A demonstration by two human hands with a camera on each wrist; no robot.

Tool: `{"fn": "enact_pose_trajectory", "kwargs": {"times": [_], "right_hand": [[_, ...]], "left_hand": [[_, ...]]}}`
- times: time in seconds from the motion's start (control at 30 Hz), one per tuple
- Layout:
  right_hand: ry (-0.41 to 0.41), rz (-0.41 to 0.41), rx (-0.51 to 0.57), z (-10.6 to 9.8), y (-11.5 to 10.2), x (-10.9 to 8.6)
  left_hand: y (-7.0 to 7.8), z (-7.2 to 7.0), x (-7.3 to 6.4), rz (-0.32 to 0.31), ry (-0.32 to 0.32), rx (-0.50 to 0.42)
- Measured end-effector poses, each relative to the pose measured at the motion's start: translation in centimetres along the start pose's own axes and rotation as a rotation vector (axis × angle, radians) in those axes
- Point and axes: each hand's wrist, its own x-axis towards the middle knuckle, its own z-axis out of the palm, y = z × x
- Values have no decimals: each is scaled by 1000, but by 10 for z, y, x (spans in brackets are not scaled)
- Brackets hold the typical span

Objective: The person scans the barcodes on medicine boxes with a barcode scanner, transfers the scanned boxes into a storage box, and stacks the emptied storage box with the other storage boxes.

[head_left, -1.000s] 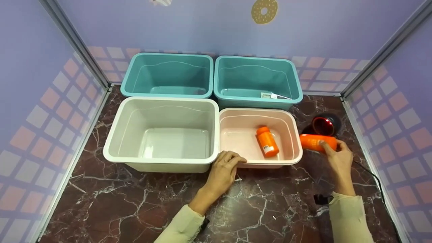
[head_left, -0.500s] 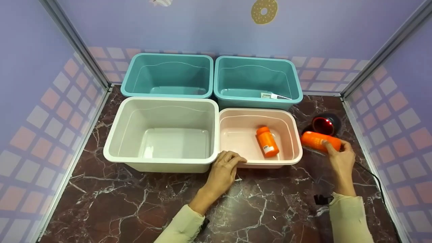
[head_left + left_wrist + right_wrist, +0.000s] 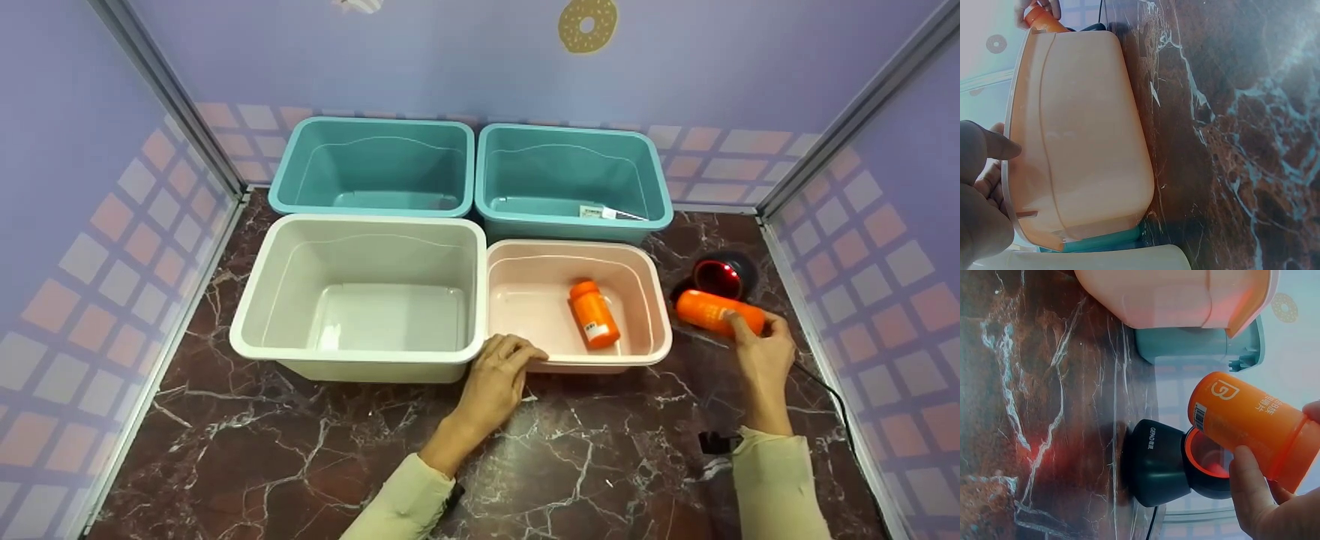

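The right hand (image 3: 766,354) pinches the orange bottle (image 3: 712,310) at its cap end, fingers (image 3: 1249,481) parted just to its width, and holds it clear of the bench (image 3: 555,465), before the scanner (image 3: 1154,467). Best, likely, to roll it until the barcode (image 3: 1200,416) squarely faces the lit window (image 3: 729,274), keeping fingertips off the lines. The left hand (image 3: 497,375) grips the rim of the pink bin (image 3: 600,361), where a second bottle (image 3: 594,315) lies. The bench is dark, white-veined and glossy; lilac walls (image 3: 450,67) with checkered borders enclose it.
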Motion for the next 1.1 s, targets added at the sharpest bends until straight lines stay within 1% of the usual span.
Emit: {"fn": "enact_pose_trajectory", "kwargs": {"times": [0.07,0.23,0.63,0.77,0.9,1.03,1.1], "right_hand": [[0,6,7,0,0,0],[5,-12,30,-1,0,1],[-4,-69,24,0,-2,-3],[-4,-73,31,0,-4,-4],[-40,-58,22,-2,-7,-4],[-45,-80,9,-4,-11,-4],[-26,-101,16,-5,-14,-5]], "left_hand": [[0,0,0,2,1,-4],[0,0,0,1,-1,-8],[0,0,0,3,1,6],[0,0,1,6,4,6],[0,0,1,3,-3,7],[0,0,0,5,1,8],[0,0,0,6,3,7]]}}
